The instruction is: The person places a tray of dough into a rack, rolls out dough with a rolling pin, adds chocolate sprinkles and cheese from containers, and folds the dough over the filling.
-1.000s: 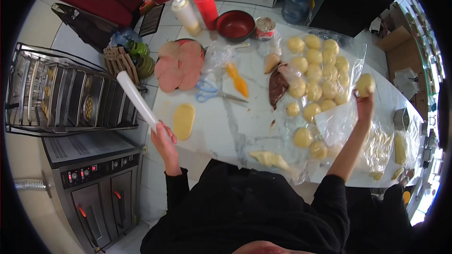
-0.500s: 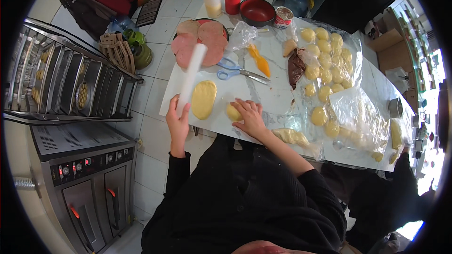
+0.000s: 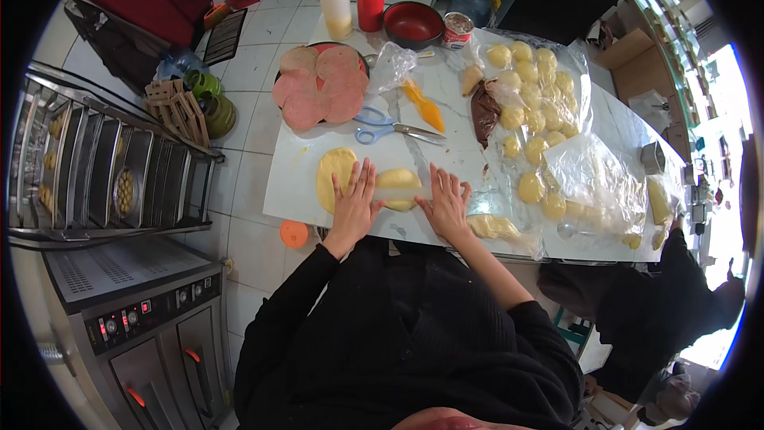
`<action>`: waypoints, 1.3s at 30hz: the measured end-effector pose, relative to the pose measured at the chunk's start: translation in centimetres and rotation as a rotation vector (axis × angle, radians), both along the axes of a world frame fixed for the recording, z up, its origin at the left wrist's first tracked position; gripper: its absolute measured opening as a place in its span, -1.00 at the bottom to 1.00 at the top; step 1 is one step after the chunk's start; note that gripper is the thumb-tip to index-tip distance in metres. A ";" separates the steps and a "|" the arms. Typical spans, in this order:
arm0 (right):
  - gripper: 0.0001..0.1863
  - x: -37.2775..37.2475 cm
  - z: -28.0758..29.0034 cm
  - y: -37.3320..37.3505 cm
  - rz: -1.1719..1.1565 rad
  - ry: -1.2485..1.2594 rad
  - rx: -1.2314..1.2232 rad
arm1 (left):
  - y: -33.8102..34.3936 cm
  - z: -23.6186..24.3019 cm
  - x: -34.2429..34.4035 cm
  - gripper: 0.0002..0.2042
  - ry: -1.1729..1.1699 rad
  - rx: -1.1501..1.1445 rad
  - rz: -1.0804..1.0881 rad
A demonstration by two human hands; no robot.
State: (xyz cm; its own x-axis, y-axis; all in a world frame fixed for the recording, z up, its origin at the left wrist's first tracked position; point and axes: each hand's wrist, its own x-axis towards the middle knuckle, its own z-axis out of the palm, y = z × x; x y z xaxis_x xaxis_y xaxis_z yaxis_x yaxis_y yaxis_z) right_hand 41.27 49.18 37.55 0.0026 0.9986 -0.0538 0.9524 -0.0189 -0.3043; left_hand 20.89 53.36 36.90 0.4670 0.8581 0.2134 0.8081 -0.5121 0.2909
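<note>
1 rolling-pin [image 3: 398,193] atop dough pc [image 3: 398,178]

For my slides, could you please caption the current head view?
Left hand and right hand on a white rolling pin across yellow dough.

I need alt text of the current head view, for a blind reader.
A person's left hand and right hand lie on a white rolling pin across yellow dough on a marbled table, beside a flattened dough oval. Pink round slices and scissors lie beyond; dough balls lie to the right.
</note>
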 end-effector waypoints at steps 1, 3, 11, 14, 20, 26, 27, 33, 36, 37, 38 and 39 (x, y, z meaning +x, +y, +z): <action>-0.29 -0.1 -0.1 1.5 -0.023 -0.046 0.112 | 1.1 -0.4 0.2 -0.39 0.000 0.000 0.000; -0.29 0.1 -0.2 4.4 -0.053 -0.097 0.225 | 4.6 -1.0 0.9 -0.40 0.015 -0.004 0.016; -0.33 2.4 -0.7 12.8 -0.184 -0.155 0.484 | 13.1 0.1 4.3 -0.50 -0.072 0.235 0.152; -0.43 3.0 -0.3 9.9 -0.151 0.087 0.336 | 10.7 -0.7 2.8 -0.62 -0.183 0.257 0.074; -0.58 3.5 -0.3 7.4 0.195 0.145 0.146 | 9.1 -0.6 1.1 -0.71 -0.102 0.006 -0.237; -0.64 4.8 -1.0 5.9 0.219 0.036 0.234 | 8.9 -1.1 1.4 -0.69 -0.121 0.088 -0.366; -0.63 5.1 -2.0 5.9 0.218 -0.030 0.189 | 8.5 -1.1 1.9 -0.66 -0.152 -0.002 -0.352; -0.41 6.8 1.6 8.3 0.081 0.216 0.288 | 9.3 -0.4 4.4 -0.47 0.002 -0.048 -0.150; -0.36 5.6 0.8 11.0 -0.083 0.081 0.377 | 11.2 0.2 6.9 -0.46 0.052 0.007 -0.042; -0.36 5.0 -0.1 10.8 -0.083 0.079 0.379 | 11.3 -0.7 7.3 -0.47 0.091 -0.006 0.015; -0.35 4.4 -0.6 10.4 -0.115 0.037 0.360 | 11.3 -0.8 7.5 -0.47 0.131 -0.016 0.075; -0.33 3.7 -1.1 10.2 -0.145 -0.006 0.341 | 11.0 -0.9 7.1 -0.47 0.131 -0.012 0.079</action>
